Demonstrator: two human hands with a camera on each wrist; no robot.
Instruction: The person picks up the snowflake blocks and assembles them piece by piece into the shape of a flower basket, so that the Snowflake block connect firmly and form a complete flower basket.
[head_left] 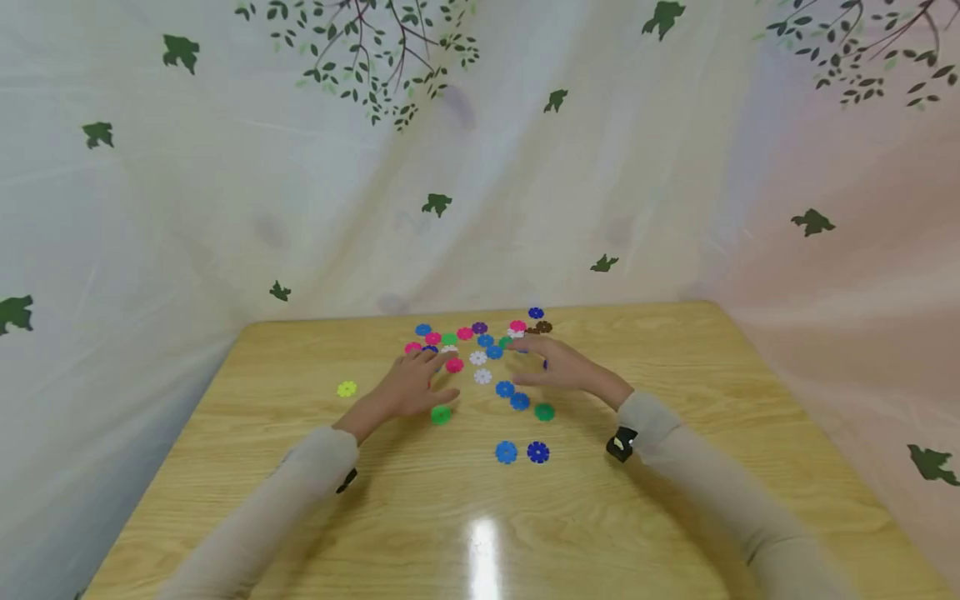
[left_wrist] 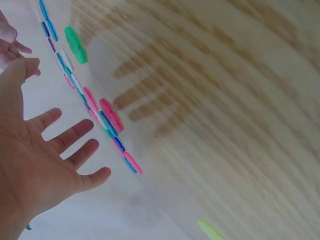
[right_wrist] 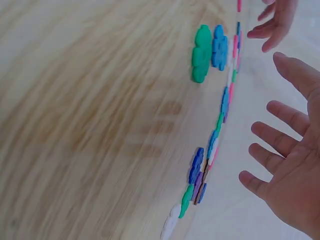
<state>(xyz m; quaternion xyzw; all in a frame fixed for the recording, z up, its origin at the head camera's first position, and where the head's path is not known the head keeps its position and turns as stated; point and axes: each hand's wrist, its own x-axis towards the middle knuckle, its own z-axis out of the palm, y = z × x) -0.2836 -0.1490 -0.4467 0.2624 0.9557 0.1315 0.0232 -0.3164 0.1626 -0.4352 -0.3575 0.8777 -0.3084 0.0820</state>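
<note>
Coloured flower-shaped discs (head_left: 480, 350) lie scattered on the far middle of the wooden surface (head_left: 675, 467). Above them the left hand (head_left: 408, 387) hovers with fingers spread and straight, its grip apart and holding nothing; a green disc (head_left: 441, 414) lies just beside its thumb. Likewise apart, the right hand (head_left: 558, 367) seems to hover without touching. A yellow disc (head_left: 347, 388) sits well apart to the left.
</note>
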